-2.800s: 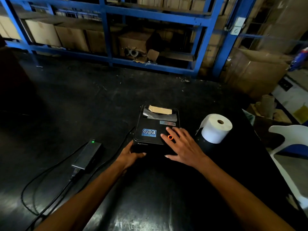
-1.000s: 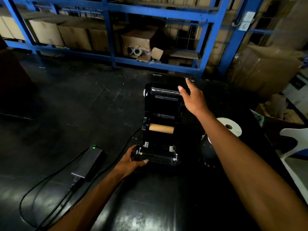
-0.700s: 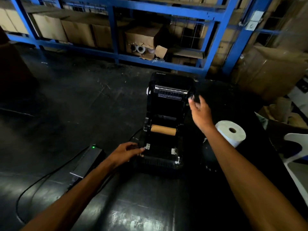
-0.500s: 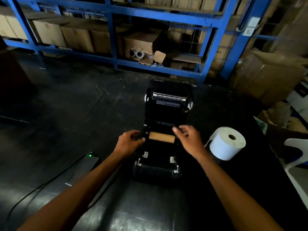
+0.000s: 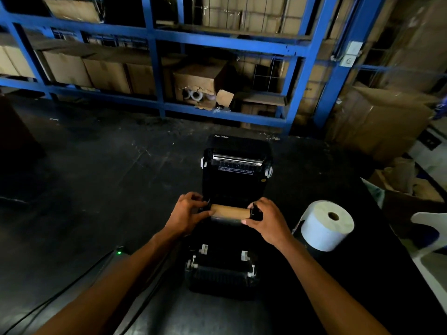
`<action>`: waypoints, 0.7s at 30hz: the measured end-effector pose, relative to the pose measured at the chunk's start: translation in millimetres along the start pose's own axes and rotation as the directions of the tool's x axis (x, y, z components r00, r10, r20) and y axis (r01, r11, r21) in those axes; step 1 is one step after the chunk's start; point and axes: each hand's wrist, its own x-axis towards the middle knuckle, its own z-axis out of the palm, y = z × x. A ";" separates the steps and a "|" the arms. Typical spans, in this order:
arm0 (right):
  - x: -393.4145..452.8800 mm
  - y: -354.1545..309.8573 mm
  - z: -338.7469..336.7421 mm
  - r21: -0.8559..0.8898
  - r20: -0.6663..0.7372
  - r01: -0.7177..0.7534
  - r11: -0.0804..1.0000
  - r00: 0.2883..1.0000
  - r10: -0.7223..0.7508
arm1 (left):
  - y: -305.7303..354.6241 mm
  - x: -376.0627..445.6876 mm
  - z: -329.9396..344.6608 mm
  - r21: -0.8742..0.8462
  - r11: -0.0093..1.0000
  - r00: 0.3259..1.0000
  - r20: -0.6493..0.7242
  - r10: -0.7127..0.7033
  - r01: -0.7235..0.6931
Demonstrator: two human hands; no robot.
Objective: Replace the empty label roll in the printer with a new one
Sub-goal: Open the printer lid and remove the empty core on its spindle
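Stage: early, cover open. You are gripping the empty core (image 5: pixel 229 210) at both ends, left hand (image 5: pixel 186 215) and right hand (image 5: pixel 268 220) curled round its holders, inside the printer (image 5: pixel 225 274). Outstanding: new label roll (image 5: pixel 325 228) is waiting at 3 o'clock of the printer, not yet loaded.

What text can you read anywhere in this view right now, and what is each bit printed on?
"Xprinter": on the outer top edge of the printer's raised lid.
White-print warning sticker on the lid's inner face, below the metal bar: too small and blurred to read.
Wall plate on the blue rack post: one mark, unreadable.
New label roll, empty cardboard core and cardboard boxes: no readable text.
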 end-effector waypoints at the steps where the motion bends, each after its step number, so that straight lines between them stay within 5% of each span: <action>1: 0.3 -3.6 -5.5 0.047 -0.023 0.003 0.999 1.000 -0.002 | 7.7 1.2 -3.4 -0.086 0.996 1.000 -0.029 0.001 -0.003; 6: -19.1 -20.9 -39.9 0.390 -0.020 -0.079 0.917 0.995 0.094 | 53.6 -11.6 -21.9 -0.417 0.909 0.999 -0.024 -0.021 0.009; 10: -62.6 -23.9 -61.3 0.640 -0.162 -0.053 0.766 0.966 0.202 | 93.4 -41.2 -18.3 -0.518 0.855 0.997 0.083 0.001 0.042; 14: -119.2 -6.5 -77.4 0.745 -0.285 -0.065 0.664 0.869 0.404 | 129.4 -77.0 20.9 -0.585 0.807 0.982 0.185 0.037 0.080; 21: -201.6 40.6 -92.0 0.874 -0.282 -0.103 0.474 0.688 0.669 | 164.0 -126.7 103.4 -0.621 0.731 0.924 0.381 -0.035 0.283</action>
